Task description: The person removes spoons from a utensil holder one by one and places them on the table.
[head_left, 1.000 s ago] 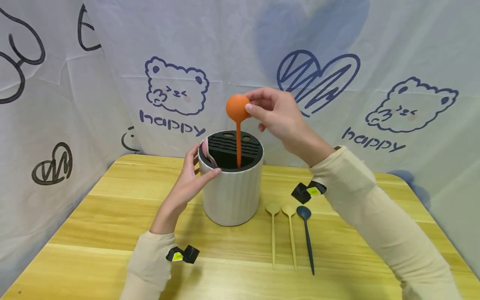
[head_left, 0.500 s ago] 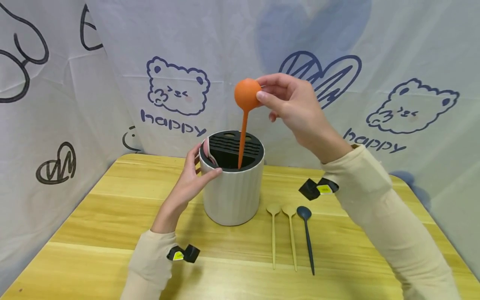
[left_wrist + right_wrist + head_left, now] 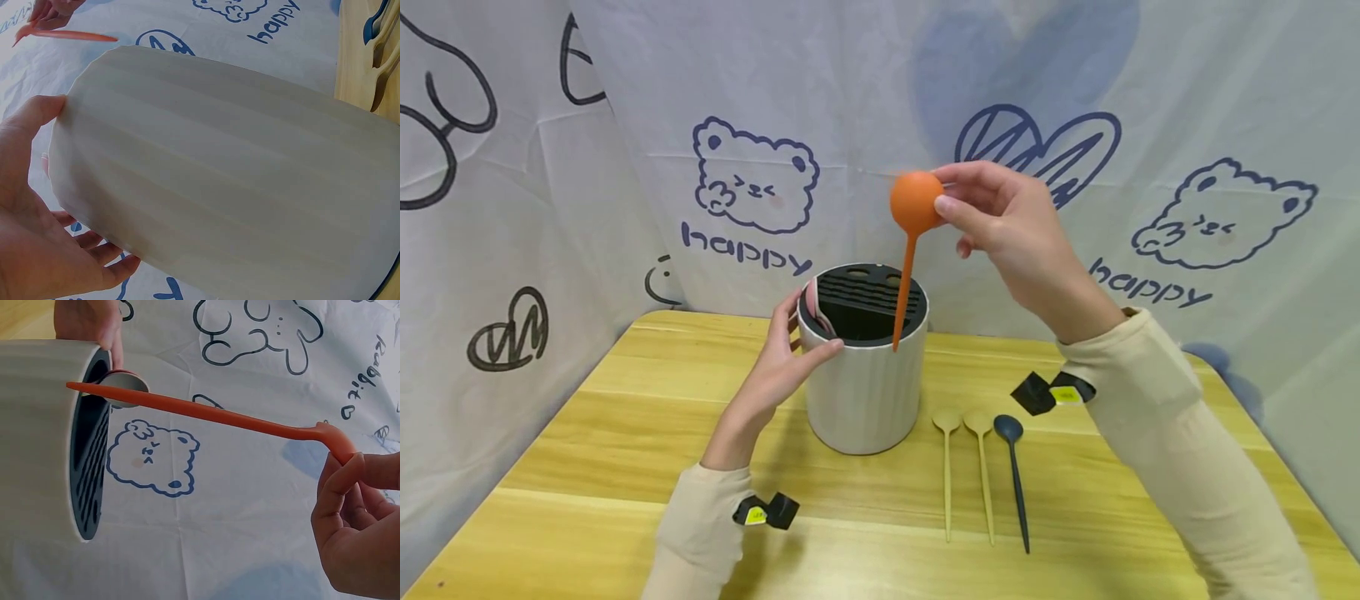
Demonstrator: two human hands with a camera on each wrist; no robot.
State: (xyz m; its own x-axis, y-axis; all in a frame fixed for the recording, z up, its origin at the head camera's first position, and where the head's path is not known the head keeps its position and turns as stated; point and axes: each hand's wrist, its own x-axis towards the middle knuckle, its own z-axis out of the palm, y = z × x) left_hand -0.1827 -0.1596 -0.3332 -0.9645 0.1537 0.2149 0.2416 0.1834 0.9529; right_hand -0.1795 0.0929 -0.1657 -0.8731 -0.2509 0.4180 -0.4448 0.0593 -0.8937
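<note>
My right hand (image 3: 1011, 225) pinches the round bowl of an orange spoon (image 3: 917, 204), its thin handle pointing down. In the head view the handle tip overlaps the front rim of a white ribbed utensil holder (image 3: 865, 396) with a black slotted top. From the right wrist view, the orange spoon (image 3: 219, 415) reaches toward the holder's mouth; whether they touch I cannot tell. Around the holder's upper left side, my left hand (image 3: 771, 367) grips with the thumb in front and fingers behind. A pink-and-white spoon head (image 3: 125, 387) sticks out of the holder near that hand.
Right of the holder, two pale yellow spoons (image 3: 947, 467) and a dark blue spoon (image 3: 1015, 475) lie side by side on the wooden table (image 3: 610, 450). A white printed cloth (image 3: 880, 100) hangs behind the table.
The right hand has carried the orange spoon rightward, first rising then dipping slightly. Its handle tip has shifted from over the holder's opening to the front rim. The left hand stays put.
</note>
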